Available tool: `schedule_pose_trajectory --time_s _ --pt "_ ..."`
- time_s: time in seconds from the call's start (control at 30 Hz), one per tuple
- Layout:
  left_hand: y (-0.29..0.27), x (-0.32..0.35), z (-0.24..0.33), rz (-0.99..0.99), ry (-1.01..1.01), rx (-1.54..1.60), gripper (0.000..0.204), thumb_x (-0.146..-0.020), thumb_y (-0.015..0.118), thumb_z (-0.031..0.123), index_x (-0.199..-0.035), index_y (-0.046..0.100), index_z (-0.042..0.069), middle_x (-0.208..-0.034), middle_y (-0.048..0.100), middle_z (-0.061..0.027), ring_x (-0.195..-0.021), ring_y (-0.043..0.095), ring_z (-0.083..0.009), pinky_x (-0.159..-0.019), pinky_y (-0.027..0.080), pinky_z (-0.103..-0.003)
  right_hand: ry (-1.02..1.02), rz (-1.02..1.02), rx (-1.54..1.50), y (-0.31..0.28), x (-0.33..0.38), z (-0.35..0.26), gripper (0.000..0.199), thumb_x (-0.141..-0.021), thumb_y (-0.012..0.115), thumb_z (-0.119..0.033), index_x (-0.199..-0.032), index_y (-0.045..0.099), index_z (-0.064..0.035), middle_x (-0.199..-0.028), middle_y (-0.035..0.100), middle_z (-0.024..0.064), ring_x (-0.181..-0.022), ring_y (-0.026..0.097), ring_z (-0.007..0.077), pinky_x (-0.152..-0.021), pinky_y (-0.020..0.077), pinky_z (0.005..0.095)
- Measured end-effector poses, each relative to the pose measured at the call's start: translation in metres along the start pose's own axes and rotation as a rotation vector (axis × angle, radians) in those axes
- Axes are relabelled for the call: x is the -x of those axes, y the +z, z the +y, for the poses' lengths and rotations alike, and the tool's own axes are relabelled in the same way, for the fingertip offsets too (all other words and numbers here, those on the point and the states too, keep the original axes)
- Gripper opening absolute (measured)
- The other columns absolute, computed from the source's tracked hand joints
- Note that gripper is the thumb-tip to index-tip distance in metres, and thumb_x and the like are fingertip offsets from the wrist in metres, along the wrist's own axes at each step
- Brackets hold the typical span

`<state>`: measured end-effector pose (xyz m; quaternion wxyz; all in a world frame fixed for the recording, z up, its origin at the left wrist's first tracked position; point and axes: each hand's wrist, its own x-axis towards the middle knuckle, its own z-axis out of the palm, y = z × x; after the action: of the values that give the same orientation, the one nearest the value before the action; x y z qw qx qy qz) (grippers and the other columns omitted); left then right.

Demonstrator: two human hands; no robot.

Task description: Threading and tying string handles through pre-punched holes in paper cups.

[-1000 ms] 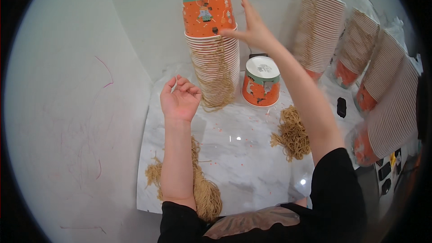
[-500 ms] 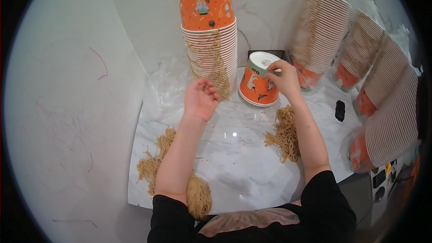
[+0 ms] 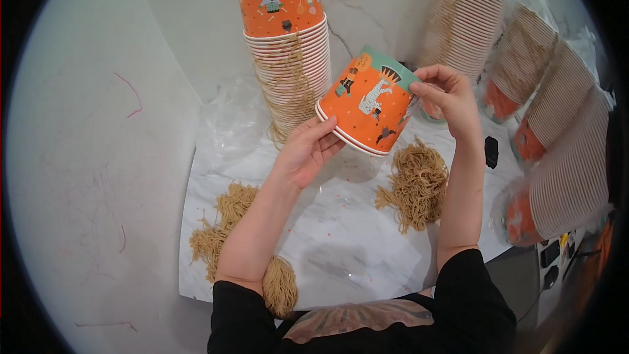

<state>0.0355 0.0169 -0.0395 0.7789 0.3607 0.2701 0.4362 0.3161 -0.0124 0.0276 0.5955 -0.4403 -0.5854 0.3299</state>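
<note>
Between my two hands, above the table, I hold a short stack of orange paper tubs (image 3: 367, 101) with a green band and cartoon figures. They are tilted, with their white rims toward the lower left. My left hand (image 3: 308, 151) grips the rims, thumb on the outside. At the green base end, my right hand (image 3: 449, 95) pinches the side. Behind my left hand rises a tall stack of the same tubs (image 3: 288, 72), upside down from those I hold or nearly so; tan yarn (image 3: 298, 85) hangs over its rims.
A tan yarn heap (image 3: 419, 187) lies beside my right forearm, another yarn pile (image 3: 226, 223) and a yarn bundle (image 3: 280, 285) by my left. Plastic-wrapped tub stacks (image 3: 462, 19) line the right side. Near them sits a small black object (image 3: 491, 152). Crumpled clear plastic (image 3: 232, 115) lies left of the tall stack.
The short tub stack has come up off the table and tipped over. My left hand, empty before, has taken hold of its rims. The view has shifted slightly.
</note>
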Motion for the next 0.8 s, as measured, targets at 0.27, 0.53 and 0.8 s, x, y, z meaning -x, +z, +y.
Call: schedule_pose_trajectory --time_s 0.27,0.53,0.8 --pt "0.012 0.010 -0.003 -0.040 0.089 -0.203 0.026 -0.097 0.068 0.019 -0.119 0.065 0.007 -0.111 0.072 -0.0018 -0.098 0.069 -0.0103 -0.089 0.055 -0.028 0.018 -0.076 -0.012 -0.025 0.012 -0.012 0.018 -0.082 0.076 0.003 -0.097 0.068 0.0018 -0.091 0.069 0.0041 -0.075 0.063 0.0085 -0.065 0.0487 0.0237" --pt "0.017 0.021 -0.001 -0.045 0.102 -0.241 0.029 -0.092 0.074 0.021 -0.118 0.065 0.010 -0.108 0.073 0.0004 -0.097 0.069 -0.0099 -0.088 0.055 -0.027 -0.125 -0.062 -0.084 -0.025 0.016 -0.015 0.019 -0.082 0.077 0.001 -0.099 0.069 0.0025 -0.078 0.067 0.0032 -0.058 0.053 0.0051 -0.051 0.0381 0.0224" --pt "0.014 0.043 0.042 -0.080 0.178 -0.346 0.044 -0.085 0.076 0.009 -0.125 0.061 0.005 -0.110 0.072 -0.0041 -0.100 0.069 -0.0138 -0.091 0.055 -0.033 -0.118 0.126 -0.112 -0.054 0.010 -0.006 0.019 -0.089 0.073 -0.004 -0.107 0.069 0.0011 -0.093 0.072 0.0042 -0.080 0.065 0.0092 -0.073 0.0510 0.0227"
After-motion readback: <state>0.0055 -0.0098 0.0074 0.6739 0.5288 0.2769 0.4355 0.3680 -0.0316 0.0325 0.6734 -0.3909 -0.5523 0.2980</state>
